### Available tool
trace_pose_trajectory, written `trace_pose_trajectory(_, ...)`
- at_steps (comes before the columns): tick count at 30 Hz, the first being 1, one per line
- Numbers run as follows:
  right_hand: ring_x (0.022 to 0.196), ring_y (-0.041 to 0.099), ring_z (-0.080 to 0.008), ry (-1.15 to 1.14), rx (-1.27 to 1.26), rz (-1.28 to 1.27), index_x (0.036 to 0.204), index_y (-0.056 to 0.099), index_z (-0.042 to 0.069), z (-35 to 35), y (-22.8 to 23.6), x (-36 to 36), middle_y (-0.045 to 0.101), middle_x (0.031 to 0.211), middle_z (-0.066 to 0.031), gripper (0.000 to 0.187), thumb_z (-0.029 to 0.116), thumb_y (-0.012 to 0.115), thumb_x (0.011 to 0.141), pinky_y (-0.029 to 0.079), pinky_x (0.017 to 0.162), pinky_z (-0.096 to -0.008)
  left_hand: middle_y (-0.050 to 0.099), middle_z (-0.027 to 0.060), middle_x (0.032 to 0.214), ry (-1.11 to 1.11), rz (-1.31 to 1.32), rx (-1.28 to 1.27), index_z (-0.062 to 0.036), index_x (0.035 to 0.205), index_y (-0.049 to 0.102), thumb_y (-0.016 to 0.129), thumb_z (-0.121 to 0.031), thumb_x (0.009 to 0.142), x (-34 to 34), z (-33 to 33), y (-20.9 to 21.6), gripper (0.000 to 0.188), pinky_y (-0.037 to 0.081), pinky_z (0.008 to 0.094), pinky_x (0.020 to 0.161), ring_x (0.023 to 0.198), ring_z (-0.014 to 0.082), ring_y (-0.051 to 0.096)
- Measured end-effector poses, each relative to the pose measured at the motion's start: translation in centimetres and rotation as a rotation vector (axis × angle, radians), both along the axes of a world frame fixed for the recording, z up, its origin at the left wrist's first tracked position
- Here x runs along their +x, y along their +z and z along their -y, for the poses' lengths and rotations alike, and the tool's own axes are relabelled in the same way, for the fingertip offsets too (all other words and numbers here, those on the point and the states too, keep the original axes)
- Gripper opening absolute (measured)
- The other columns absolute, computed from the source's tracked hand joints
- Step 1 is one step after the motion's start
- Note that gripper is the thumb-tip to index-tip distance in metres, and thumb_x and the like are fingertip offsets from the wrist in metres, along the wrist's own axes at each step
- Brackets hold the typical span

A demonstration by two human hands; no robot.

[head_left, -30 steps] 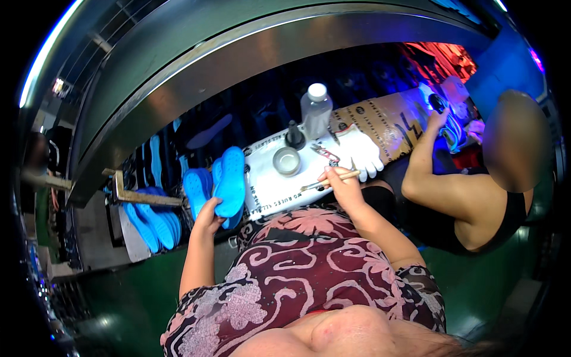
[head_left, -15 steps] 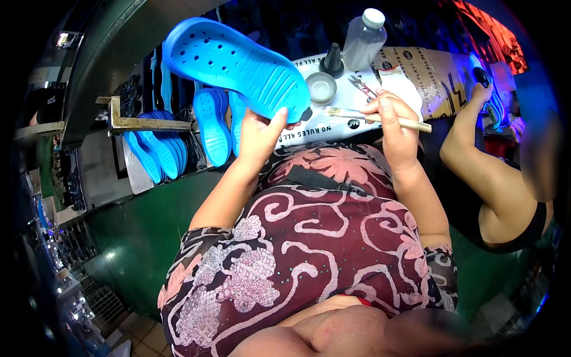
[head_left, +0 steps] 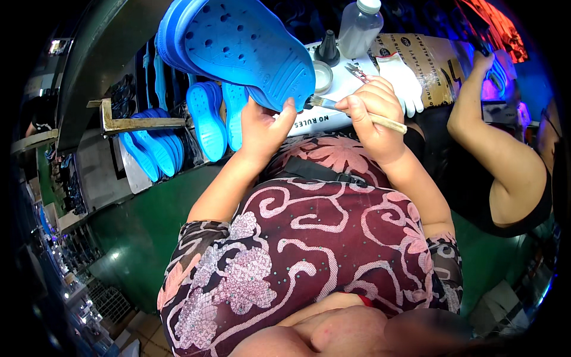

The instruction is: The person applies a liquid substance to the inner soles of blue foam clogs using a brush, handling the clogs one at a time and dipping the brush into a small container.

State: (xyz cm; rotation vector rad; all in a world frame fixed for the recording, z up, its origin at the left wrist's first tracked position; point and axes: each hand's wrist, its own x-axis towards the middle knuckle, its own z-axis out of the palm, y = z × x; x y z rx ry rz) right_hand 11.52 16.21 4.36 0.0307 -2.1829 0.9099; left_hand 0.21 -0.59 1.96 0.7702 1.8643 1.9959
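Note:
A blue perforated clog sole (head_left: 247, 44) is tilted up in my left hand (head_left: 264, 128), its ribbed heel end between thumb and fingers. A small black piece shows at the heel tip. My right hand (head_left: 377, 122) grips a paintbrush (head_left: 386, 122) by its pale wooden handle. The bristles are close beside the black piece at the heel; whether they touch cannot be made out. Just beyond the brush stands a small open jar (head_left: 323, 77) with pale contents. Small thread snips (head_left: 357, 72) lie next to my right fingers.
A black nozzle bottle (head_left: 328, 49), a clear bottle (head_left: 360, 28) with a white cap and a white glove (head_left: 403, 83) are on the worktop. More blue soles (head_left: 206, 122) stand at left, by a metal bracket (head_left: 143, 124). Another person's arm (head_left: 482, 113) is at right.
My right hand has moved left, bringing the brush tip from beside the jar to the sole's heel. The sole has tilted and risen slightly in the picture. The whole view has shifted a little.

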Motion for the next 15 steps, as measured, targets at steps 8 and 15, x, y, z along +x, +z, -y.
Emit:
trace_pose_trajectory(8,0.059,0.053,-0.0237,0.030,-0.016,-0.032,0.062,0.063,0.007,-0.2,0.0,0.1,0.058,0.059,-0.0060,0.024,0.016,0.057,0.084,0.039,0.077,-0.0365,0.064,0.0111,0.084,-0.010,-0.152,-0.061,0.0040,0.098,0.054,0.062,0.000,0.075,-0.2,-0.2,-1.5,0.025,0.049,0.0271,0.067,0.073,0.0143,0.062)
trace_pose_trajectory(15,0.058,0.051,-0.0231,-0.051,-0.025,-0.046,0.062,0.063,0.008,-0.7,-0.6,0.5,0.056,0.058,-0.0053,0.024,0.017,0.057,0.084,0.039,0.075,-0.0359,0.064,0.0113,0.079,0.028,-0.334,-0.087,0.0015,0.095,0.055,0.064,0.001,0.071,-0.5,-0.1,-2.6,0.026,0.048,0.0279,0.065,0.070,0.0163,0.062)
